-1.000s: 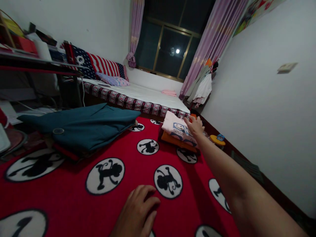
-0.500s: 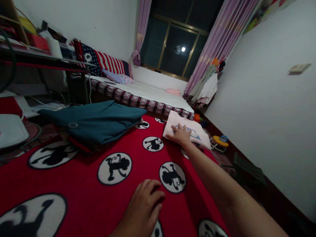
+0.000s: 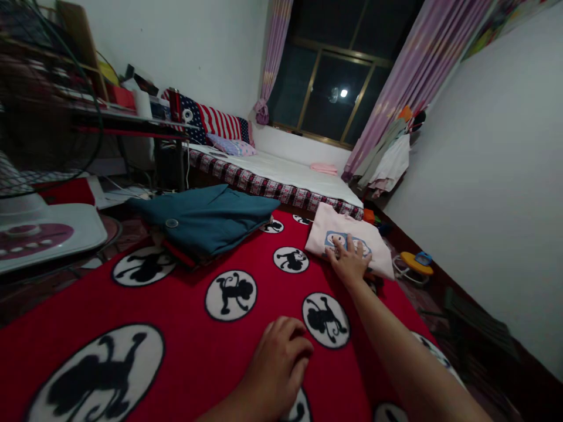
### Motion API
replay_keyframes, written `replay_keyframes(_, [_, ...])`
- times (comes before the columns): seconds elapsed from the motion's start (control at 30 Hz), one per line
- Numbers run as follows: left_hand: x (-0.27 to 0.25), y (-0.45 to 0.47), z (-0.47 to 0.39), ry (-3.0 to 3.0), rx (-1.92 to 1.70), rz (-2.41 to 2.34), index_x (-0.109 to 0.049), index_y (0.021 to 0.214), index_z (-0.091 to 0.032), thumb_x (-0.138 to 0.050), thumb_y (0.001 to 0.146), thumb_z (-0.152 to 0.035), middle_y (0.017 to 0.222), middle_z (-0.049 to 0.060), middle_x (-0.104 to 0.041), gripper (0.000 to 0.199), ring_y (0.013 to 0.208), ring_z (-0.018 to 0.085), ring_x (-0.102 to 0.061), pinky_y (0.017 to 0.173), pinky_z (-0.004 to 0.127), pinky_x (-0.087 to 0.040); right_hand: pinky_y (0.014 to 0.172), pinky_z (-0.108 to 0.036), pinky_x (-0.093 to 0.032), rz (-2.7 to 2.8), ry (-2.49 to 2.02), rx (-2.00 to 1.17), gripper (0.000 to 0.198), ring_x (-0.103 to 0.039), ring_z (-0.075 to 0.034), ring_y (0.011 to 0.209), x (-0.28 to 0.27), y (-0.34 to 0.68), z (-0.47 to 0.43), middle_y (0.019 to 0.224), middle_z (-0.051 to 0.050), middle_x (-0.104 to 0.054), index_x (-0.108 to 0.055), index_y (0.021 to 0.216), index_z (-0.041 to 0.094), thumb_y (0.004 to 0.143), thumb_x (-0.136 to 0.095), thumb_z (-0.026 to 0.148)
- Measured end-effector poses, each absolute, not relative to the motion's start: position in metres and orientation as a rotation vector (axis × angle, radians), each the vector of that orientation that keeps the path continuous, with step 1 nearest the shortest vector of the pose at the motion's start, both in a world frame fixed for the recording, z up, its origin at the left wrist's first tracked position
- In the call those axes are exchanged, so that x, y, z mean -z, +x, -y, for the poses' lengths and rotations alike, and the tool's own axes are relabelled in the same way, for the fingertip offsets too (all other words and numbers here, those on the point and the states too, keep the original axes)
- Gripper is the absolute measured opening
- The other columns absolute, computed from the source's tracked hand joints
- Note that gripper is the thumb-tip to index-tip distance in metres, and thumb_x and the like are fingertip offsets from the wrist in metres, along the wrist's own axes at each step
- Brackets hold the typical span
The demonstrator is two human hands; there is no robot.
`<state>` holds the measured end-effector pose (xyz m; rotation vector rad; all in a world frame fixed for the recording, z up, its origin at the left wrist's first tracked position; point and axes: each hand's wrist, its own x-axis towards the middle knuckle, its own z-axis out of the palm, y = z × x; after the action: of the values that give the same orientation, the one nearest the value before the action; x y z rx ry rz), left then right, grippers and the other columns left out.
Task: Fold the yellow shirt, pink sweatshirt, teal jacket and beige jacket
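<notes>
A folded pale pink shirt with a blue-and-white print lies near the far right of the red blanket. My right hand rests palm down on the lower part of the print, fingers spread, covering some of it. My left hand is low in the middle of the view, over the blanket. Its fingers are loosely bent, the thumb stands apart and nothing shows in it. To the left, a folded teal garment with a round button lies on top of other folded cloth.
A fan with a white base stands at the left, near a cluttered desk. Behind is a bed with pillows and a folded pink cloth. A yellow-topped stool and a dark chair stand at the right.
The view has turned left, bringing the fan into sight. My right hand has shifted right across the shirt, uncovering more of the print. My left hand keeps its loosely bent shape.
</notes>
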<state>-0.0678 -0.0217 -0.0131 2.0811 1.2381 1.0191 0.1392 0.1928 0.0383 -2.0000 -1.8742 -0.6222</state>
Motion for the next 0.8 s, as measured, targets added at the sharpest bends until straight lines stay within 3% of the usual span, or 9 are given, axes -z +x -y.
replay_keyframes(0.23, [0.011, -0.071, 0.020, 2.104, -1.068, -1.198, -0.071, 0.087, -0.023, -0.059, 0.078, -0.009, 0.104, 0.002, -0.064, 0.020, 0.101, 0.020, -0.052, 0.090, 0.036, -0.040, 0.105, -0.062, -0.020, 2.109, -2.164, 0.312, 0.067, -0.006, -0.039, 0.143, -0.033, 0.101, -0.148, 0.159, -0.009, -0.013, -0.036, 0.146, 0.028, 0.086, -0.048, 0.055])
replay_keyframes(0.4, [0.011, -0.073, 0.015, 2.027, -1.172, -1.178, -0.071, 0.081, -0.020, -0.058, 0.075, -0.006, 0.094, 0.004, -0.068, 0.020, 0.095, 0.020, -0.057, 0.090, 0.035, -0.042, 0.109, -0.058, -0.019, 2.201, -2.043, -0.044, 0.061, -0.016, -0.032, 0.143, 0.010, 0.058, -0.065, 0.157, -0.009, -0.022, -0.035, 0.146, 0.025, 0.091, -0.038, 0.051])
replay_keyframes(0.5, [0.009, -0.075, 0.017, 1.965, -1.222, -1.167, -0.069, 0.070, -0.017, -0.056, 0.068, 0.000, 0.079, 0.004, -0.068, 0.021, 0.081, 0.018, -0.059, 0.083, 0.032, -0.045, 0.110, -0.057, -0.018, 2.068, -1.930, -0.135, 0.051, -0.021, -0.030, 0.142, 0.019, 0.049, -0.032, 0.153, -0.007, -0.031, -0.047, 0.138, 0.025, 0.090, -0.043, 0.041])
replay_keyframes(0.57, [0.009, -0.076, 0.021, 1.947, -1.253, -1.169, -0.068, 0.067, -0.017, -0.055, 0.068, 0.000, 0.076, 0.003, -0.067, 0.021, 0.078, 0.017, -0.059, 0.082, 0.031, -0.046, 0.109, -0.055, -0.021, 1.958, -1.804, -0.225, 0.040, -0.030, -0.029, 0.139, 0.019, 0.051, -0.021, 0.147, -0.007, -0.043, -0.062, 0.123, 0.025, 0.088, -0.045, 0.037])
replay_keyframes(0.67, [0.007, -0.086, 0.019, 1.947, -1.334, -1.204, -0.069, 0.084, -0.018, -0.053, 0.074, -0.003, 0.090, 0.004, -0.067, 0.024, 0.091, 0.018, -0.059, 0.089, 0.032, -0.045, 0.107, -0.049, -0.029, 1.845, -1.574, -0.323, 0.032, -0.047, -0.026, 0.127, 0.019, 0.057, -0.018, 0.129, -0.007, -0.061, -0.072, 0.095, 0.023, 0.086, -0.045, 0.036])
replay_keyframes(0.8, [-0.018, -0.138, -0.014, 2.110, -1.431, -1.447, -0.063, 0.110, -0.018, -0.051, 0.078, -0.005, 0.114, 0.007, -0.060, 0.036, 0.111, 0.019, -0.053, 0.101, 0.034, -0.039, 0.102, -0.045, -0.035, 1.766, -1.478, -0.365, 0.027, -0.057, -0.025, 0.112, 0.019, 0.058, -0.020, 0.116, -0.007, -0.068, -0.073, 0.085, 0.023, 0.083, -0.048, 0.035])
